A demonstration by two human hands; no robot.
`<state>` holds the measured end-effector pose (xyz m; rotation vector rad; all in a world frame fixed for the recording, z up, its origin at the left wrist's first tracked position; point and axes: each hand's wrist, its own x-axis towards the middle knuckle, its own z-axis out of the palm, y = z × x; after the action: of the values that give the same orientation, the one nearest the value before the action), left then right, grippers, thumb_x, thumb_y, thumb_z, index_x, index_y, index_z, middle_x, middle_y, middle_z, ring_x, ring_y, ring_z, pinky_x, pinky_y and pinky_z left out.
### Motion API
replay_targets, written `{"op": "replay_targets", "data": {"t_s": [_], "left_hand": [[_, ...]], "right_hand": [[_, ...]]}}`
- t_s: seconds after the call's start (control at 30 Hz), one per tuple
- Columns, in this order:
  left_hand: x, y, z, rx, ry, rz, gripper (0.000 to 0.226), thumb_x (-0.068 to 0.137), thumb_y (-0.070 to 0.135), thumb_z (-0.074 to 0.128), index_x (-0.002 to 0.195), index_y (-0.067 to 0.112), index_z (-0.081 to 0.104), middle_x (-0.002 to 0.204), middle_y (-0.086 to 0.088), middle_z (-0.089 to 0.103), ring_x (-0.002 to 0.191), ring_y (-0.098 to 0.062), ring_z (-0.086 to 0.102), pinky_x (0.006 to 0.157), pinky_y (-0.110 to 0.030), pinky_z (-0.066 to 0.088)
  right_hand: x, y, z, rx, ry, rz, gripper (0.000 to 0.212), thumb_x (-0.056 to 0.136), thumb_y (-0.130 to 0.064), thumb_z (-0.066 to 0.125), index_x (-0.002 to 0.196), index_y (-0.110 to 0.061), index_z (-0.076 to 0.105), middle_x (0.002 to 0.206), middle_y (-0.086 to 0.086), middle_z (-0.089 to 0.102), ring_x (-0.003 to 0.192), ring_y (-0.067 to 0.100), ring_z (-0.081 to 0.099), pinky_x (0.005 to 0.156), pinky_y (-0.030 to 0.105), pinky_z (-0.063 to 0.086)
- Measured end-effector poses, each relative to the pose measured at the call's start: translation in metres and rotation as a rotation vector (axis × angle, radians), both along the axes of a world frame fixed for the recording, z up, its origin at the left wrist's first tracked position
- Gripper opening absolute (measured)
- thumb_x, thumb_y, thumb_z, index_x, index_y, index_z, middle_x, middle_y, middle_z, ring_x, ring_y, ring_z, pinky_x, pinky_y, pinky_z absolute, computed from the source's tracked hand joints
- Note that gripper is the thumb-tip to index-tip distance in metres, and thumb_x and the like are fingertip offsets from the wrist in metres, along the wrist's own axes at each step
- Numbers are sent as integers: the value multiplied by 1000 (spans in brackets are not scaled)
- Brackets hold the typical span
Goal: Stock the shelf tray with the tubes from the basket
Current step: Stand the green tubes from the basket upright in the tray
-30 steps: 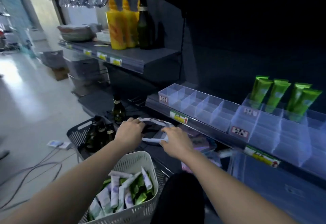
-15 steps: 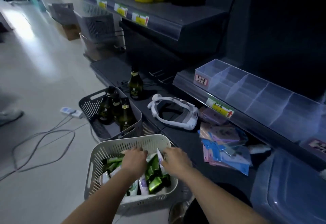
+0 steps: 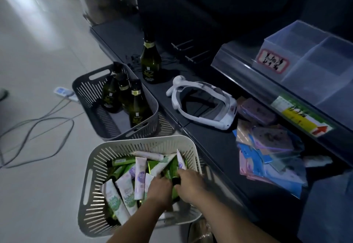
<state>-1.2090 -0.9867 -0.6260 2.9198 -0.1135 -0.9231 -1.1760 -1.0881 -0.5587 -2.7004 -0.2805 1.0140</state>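
A white slotted basket (image 3: pixel 95 168) stands on the floor at the bottom centre, full of green tubes (image 3: pixel 122 161) and white tubes (image 3: pixel 140 177) lying loosely. Both my hands are down inside it on its right side. My left hand (image 3: pixel 159 190) is curled over the tubes, and its fingers are hidden among them. Touching it, my right hand (image 3: pixel 192 184) is closed around a green tube with a black cap (image 3: pixel 176 180). The clear divided shelf tray (image 3: pixel 298 70) sits on the shelf at the upper right; the compartments in view hold nothing.
A grey basket (image 3: pixel 87 93) with three dark bottles stands behind the white one. One more bottle (image 3: pixel 150 63), a white headset (image 3: pixel 202 107) and a pile of flat sachets (image 3: pixel 267 147) lie on the low dark shelf. A power strip (image 3: pixel 64 92) and cables cross the floor at left.
My hands left the white headset on the low shelf and dropped into the white basket. My view tilted down, so the upper shelves went out of sight.
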Motion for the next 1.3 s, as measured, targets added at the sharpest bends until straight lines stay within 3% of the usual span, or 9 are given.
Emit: {"op": "replay_targets", "data": {"t_s": [0.13,0.37,0.53,0.63,0.77,0.9,1.07,1.2,1.3], "left_hand": [[6,-9,-43,-63,94,74,30,91,26,44,110,16,64,115,-8,66,110,-30,57,99,-35,32],[31,-23,-84,-501,176,886,39,92,25,52,128,8,50,125,-15,61,116,-30,55,87,-29,42],[39,-19,-91,-616,207,1105,28,88,26,58,101,2,66,93,-16,68,90,-27,62,66,-26,38],[36,-2,-80,-912,286,1444,21,80,27,58,69,9,59,58,-6,56,56,-21,51,53,-26,35],[22,24,-54,-1351,533,1587,24,81,22,42,62,12,53,56,-5,52,45,-15,42,44,-21,29],[10,38,-38,-1670,777,1508,29,66,21,53,87,1,56,62,-13,59,45,-18,49,47,-19,41],[20,32,-44,-1321,657,1338,34,90,15,35,87,-2,64,71,-15,62,52,-21,57,47,-21,44],[20,7,-68,-417,122,462,24,94,19,49,93,3,66,96,-20,66,91,-31,61,72,-27,36],[14,-6,-95,-193,137,213,37,90,22,50,126,13,50,127,-11,48,121,-33,47,103,-38,34]], "right_hand": [[15,2,-24,-2,18,-15,28,90,-28,58,115,-15,56,123,14,58,115,31,54,89,34,45],[30,-8,-56,49,76,-141,37,92,-20,53,129,-16,53,128,11,56,116,29,53,92,30,45],[38,-7,-65,60,131,-201,35,91,-16,45,124,-12,57,126,14,57,115,30,54,89,27,44],[42,-5,-67,116,248,-349,29,92,-16,44,115,-11,60,118,15,58,107,27,55,79,25,39],[41,1,-64,360,475,-792,29,98,-30,41,106,-7,58,96,8,60,82,20,56,75,27,44],[45,7,-55,700,609,-1191,22,102,-27,40,106,-12,55,124,21,59,117,33,56,94,38,46],[50,-1,-52,782,347,-1075,11,96,-22,54,93,-14,61,90,7,66,74,16,60,65,31,55],[48,-2,-55,617,44,-794,11,92,-24,58,97,-15,63,92,4,67,90,25,64,83,40,53],[47,-2,-58,485,-108,-589,12,92,-27,57,97,-16,60,93,3,62,90,26,60,77,35,48]]}}
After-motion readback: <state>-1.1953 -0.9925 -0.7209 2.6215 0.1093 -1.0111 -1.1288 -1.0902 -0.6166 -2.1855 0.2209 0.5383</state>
